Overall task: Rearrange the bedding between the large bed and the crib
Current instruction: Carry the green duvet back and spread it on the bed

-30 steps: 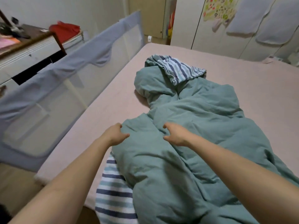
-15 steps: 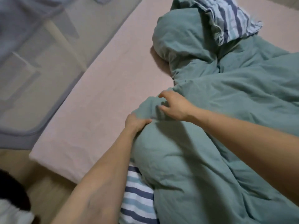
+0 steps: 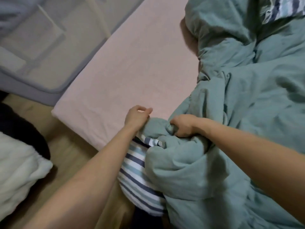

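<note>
A crumpled green duvet (image 3: 239, 100) lies along the right side of the large bed, whose pink sheet (image 3: 132, 66) is bare on the left. The duvet's blue-and-white striped underside (image 3: 137, 176) hangs over the bed's near edge, and another striped patch (image 3: 280, 7) shows at the top right. My right hand (image 3: 181, 126) grips a bunched fold at the duvet's near corner. Just left of it, my left hand (image 3: 137, 115) is curled at the corner's edge, its lower fingers pressed into the fabric.
A grey mesh bed rail (image 3: 41, 47) stands along the bed's left side. Wooden floor (image 3: 74, 154) shows below the mattress corner. On the floor at far left lie a white fluffy item (image 3: 16, 171) and a dark item (image 3: 21, 129).
Both hands have drawn the duvet's corner toward the bed's near edge. The view has tilted further down. More striped underside hangs over the edge.
</note>
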